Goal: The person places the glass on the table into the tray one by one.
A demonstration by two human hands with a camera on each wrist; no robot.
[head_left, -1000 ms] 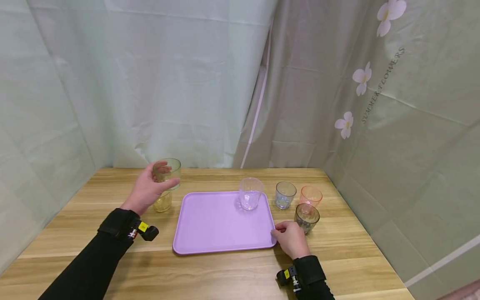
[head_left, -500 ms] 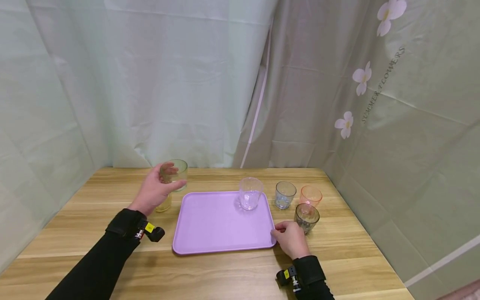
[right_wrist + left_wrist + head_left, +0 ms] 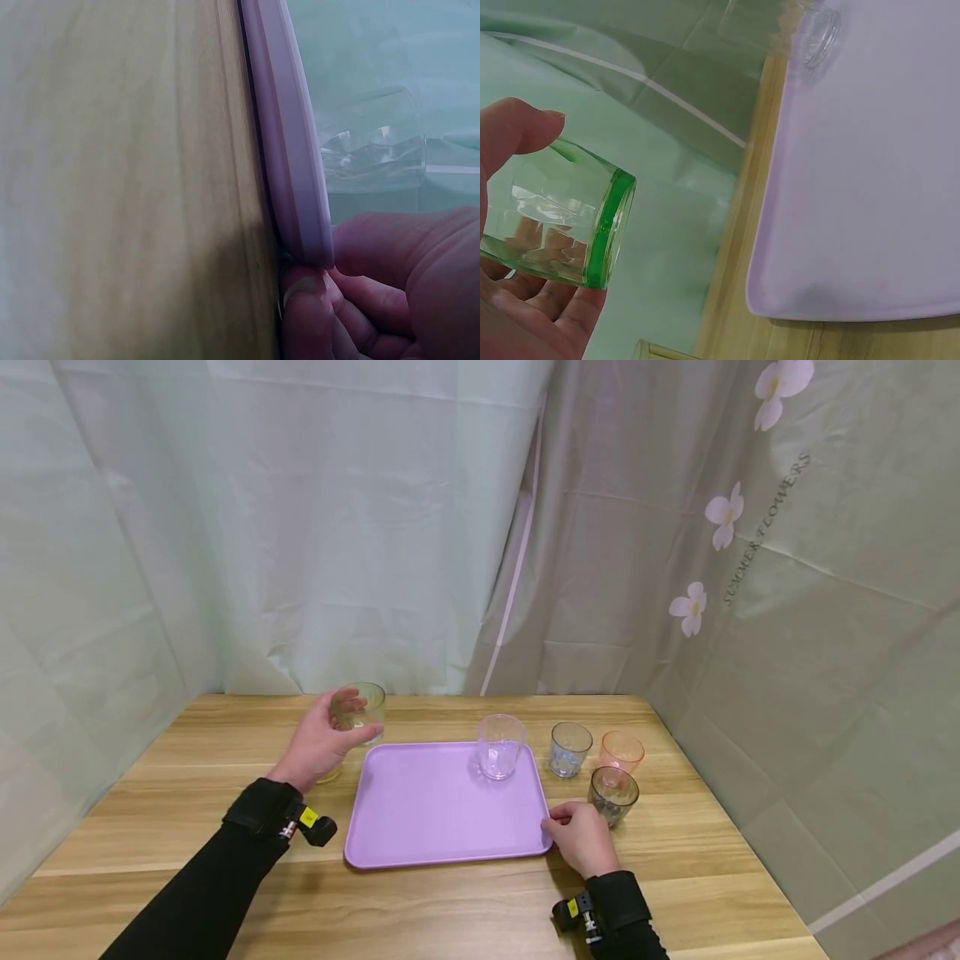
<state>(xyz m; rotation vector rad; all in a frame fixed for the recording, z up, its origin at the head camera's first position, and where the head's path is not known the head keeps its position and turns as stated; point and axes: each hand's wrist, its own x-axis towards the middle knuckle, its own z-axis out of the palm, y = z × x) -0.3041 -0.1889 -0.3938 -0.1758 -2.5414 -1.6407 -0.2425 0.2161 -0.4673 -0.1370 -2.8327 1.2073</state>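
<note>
Since a second ago the left hand [image 3: 318, 742] has carried the green glass [image 3: 363, 708] rightward, toward the far left corner of the purple tray [image 3: 442, 810], and now hides most of the yellow glass [image 3: 329, 774] behind it. The right hand [image 3: 583, 839] and the tray stay put.

The left wrist view shows the thumb on one side of the green glass and curled fingers on the other, plus its thick, vivid green base, which looks pale from the head. The glass is off the table, just beside the tray. The right wrist view shows the right hand pinching the tray's near right corner.

A clear glass [image 3: 502, 747] stands on the tray's far right corner. To the tray's right, blue-grey [image 3: 571, 750], orange [image 3: 622, 750] and dark [image 3: 613, 797] glasses stand on the wood-grain table [image 3: 300, 902]. Pale curtains [image 3: 375, 527] enclose it, with flowers and lettering on the right.
</note>
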